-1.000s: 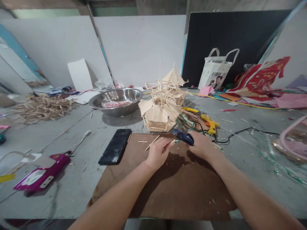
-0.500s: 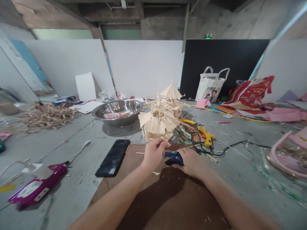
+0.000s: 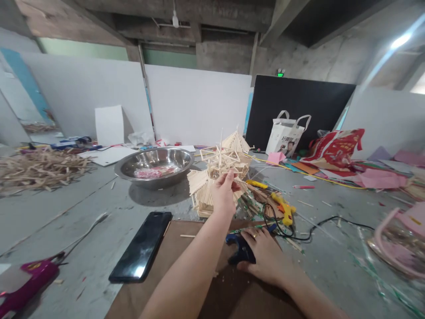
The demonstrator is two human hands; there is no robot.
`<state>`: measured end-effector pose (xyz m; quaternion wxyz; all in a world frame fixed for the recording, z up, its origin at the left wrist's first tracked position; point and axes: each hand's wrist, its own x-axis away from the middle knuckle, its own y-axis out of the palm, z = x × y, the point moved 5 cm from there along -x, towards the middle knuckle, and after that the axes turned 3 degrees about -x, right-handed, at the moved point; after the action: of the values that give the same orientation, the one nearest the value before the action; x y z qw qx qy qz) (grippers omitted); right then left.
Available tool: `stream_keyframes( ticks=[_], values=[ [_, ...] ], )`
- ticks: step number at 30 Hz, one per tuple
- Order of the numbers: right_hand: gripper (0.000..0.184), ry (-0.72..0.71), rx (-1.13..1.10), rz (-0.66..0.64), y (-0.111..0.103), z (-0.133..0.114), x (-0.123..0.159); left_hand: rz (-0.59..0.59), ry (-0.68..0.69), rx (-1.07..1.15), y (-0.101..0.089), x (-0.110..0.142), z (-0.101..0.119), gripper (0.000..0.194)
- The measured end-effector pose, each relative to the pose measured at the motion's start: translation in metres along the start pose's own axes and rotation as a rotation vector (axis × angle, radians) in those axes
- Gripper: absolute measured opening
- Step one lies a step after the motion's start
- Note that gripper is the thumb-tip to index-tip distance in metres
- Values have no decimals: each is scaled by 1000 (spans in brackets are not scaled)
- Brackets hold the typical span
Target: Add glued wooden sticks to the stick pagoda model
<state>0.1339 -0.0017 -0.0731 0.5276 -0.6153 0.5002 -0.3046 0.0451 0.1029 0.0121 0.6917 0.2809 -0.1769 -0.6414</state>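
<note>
My left hand (image 3: pixel 225 191) reaches over the front roof of a pagoda-like model (image 3: pixel 202 188) built of thin wooden sticks. Its thumb and fingertips are pinched together. The short wooden stick seen in them a moment earlier is now mostly hidden against the pale model. On the brown board (image 3: pixel 189 257), my right hand (image 3: pixel 264 254) lies over a dark blue hand tool (image 3: pixel 239 249), fingers across its top and thumb at its lower edge. The tool's exact kind is hard to make out. Beside the left forearm a loose stick (image 3: pixel 187 236) lies on the board.
A black phone (image 3: pixel 141 246) lies at the board's left edge. Behind it stands a steel basin (image 3: pixel 122 170). To the right are a yellow glue gun (image 3: pixel 286 208) and its black cable (image 3: pixel 318 230). A purple glue gun (image 3: pixel 33 279) sits lower left, a stick pile (image 3: pixel 46 170) farther back.
My left hand has risen from the board's far edge up to the model's roof. The right hand stays at the blue tool, its fingers straighter. The camera view has tilted up and shifted.
</note>
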Motion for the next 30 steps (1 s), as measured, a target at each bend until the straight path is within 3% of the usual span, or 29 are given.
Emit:
stream_keyframes(
  ticks=[4, 7, 10, 14, 18, 24, 30],
  values=[
    [38, 43, -122, 104, -40, 19, -19, 16, 22, -33, 0, -7, -4, 25],
    [31, 91, -187, 265, -74, 40, -52, 10, 18, -35, -3, -8, -5, 24],
    [26, 100, -292, 371, -91, 52, -93, -12, 3, -34, -5, -7, -3, 25],
    [30, 77, -431, 405, -91, 51, -138, 18, -5, -38, -11, -7, -1, 26],
    [38, 51, -324, 348, -84, 43, -164, 28, -9, -10, -15, -11, -2, 26],
    [27, 33, -211, 250, -70, 37, -178, 63, -45, 132, -16, -12, -2, 24],
    [24, 33, -143, 240, -68, 29, -176, 116, -32, 185, -13, -7, 4, 20]
  ],
)
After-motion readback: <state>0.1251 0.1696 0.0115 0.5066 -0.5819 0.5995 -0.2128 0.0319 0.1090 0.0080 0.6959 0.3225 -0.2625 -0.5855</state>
